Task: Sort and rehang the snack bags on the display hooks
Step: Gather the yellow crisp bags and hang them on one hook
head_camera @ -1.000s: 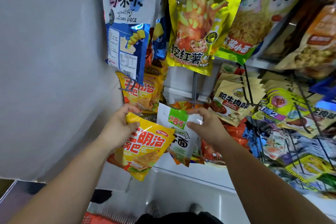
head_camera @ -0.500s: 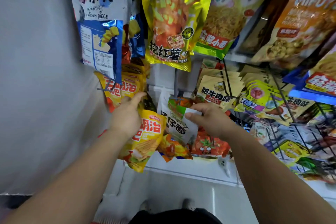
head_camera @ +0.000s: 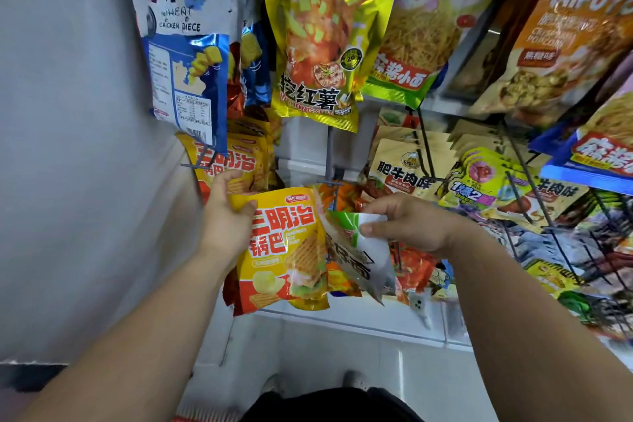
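Now the left hand (head_camera: 222, 226) has swung its gripped yellow bag (head_camera: 284, 250) face-on (right hand (head_camera: 407, 223) pinches white bag (head_camera: 363, 250)).

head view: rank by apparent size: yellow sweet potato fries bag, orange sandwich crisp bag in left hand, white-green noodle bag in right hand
1. yellow sweet potato fries bag, clearly largest.
2. orange sandwich crisp bag.
3. white-green noodle bag, but crumpled, turned and partly covered, so its rank against 2 is unsure.

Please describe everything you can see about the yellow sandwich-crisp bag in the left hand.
The yellow sandwich-crisp bag is glossy plastic with red characters, a picture of ridged crisps and a sandwich, and a red bottom edge. It hangs nearly upright in front of the lower hooks. The left hand pinches its top left corner. Its right edge overlaps the white and green bag, held by the right hand.
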Motion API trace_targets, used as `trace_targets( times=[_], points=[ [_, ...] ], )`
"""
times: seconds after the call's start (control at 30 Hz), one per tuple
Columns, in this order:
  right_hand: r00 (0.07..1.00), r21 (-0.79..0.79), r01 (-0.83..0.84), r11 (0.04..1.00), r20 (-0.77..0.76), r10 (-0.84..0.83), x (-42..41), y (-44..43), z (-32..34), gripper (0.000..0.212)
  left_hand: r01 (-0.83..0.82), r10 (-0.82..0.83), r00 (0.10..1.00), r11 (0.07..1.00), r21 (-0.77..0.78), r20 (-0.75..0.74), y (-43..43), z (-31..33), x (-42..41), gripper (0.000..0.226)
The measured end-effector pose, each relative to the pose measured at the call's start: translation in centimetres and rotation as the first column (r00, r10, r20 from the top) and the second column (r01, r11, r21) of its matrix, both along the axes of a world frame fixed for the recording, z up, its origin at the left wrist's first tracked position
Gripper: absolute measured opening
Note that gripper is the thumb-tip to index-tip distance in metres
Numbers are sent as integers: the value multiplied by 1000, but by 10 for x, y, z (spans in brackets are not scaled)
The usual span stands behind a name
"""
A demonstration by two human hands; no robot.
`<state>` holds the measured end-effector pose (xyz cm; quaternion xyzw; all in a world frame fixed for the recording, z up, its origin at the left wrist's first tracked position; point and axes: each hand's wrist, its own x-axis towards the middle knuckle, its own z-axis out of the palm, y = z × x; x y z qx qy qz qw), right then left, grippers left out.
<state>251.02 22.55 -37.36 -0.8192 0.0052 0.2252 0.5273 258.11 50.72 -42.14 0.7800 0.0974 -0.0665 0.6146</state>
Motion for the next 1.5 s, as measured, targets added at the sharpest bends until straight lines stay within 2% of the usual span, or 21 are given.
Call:
trace_targets(
  times=[0.07, 0.13, 0.2, 0.23, 0.27, 0.33, 0.47, 0.53, 0.63, 0.77, 0.83, 1.0, 1.07, 1.17, 1.33, 1.5],
  points=[
    [990, 36, -103, 994, -88, 106, -4, -4, 10, 12, -1, -5, 998, 995, 100, 58, 6, -3, 2, 50],
    [982, 97, -94, 991, -152, 108, -5, -6, 16, 22, 21, -32, 996, 992, 126, 89, 10, -4, 0, 52],
    [987, 80, -34, 996, -154, 46, -2, -3, 12, 16, 77, -85, 991, 993, 86, 105, 9, -8, -2, 48],
    [991, 43, 2, 999, -132, 3, 0, 1, 7, 10, 105, -112, 989, 992, 70, 100, 6, -10, -5, 44],
    [994, -20, 47, 999, -95, -48, 3, 6, -2, 14, 131, -134, 987, 990, 46, 90, 4, -11, -7, 40],
    [990, -167, 142, 976, 14, -142, 7, 17, -17, 37, 156, -153, 986, 987, -38, 73, 0, -13, -11, 42],
    [949, -173, 306, 936, 137, -284, 10, 33, -32, 50, 168, -169, 986, 967, -193, 9, -4, -7, -14, 40],
    [941, -163, 324, 932, 157, -299, 9, 38, -32, 43, 158, -166, 986, 958, -238, -12, -6, -3, -14, 37],
    [930, -59, 363, 930, 80, -358, 7, 43, -36, 14, 137, -155, 987, 945, -296, -41, -9, 1, -14, 32],
    [916, 2, 400, 917, 22, -400, 8, 49, -47, 20, 142, -162, 985, 952, -271, -53, -7, 5, -14, 37],
    [904, 42, 426, 904, 23, -428, 9, 52, -49, 8, 132, -154, 986, 951, -279, -59, -8, 8, -15, 41],
    [880, 73, 472, 878, 8, -474, 12, 52, -49, 11, 181, -210, 976, 919, -349, -48, -8, 12, -14, 25],
    [876, 65, 482, 874, 9, -483, 12, 50, -49, 10, 224, -245, 969, 921, -319, -25, -7, 11, -12, 23],
    [872, 30, 487, 873, 35, -488, 12, 48, -51, 11, 242, -253, 967, 939, -243, -13, -6, 6, -10, 43],
    [842, -25, 526, 850, 158, -516, 12, 50, -47, 22, 115, -119, 993, 977, -179, -10, -5, -1, -14, 49],
    [848, -100, 484, 869, 299, -437, 10, 55, -42, 26, 27, -29, 995, 999, 20, 92, 10, -10, -14, 52]
  ],
)
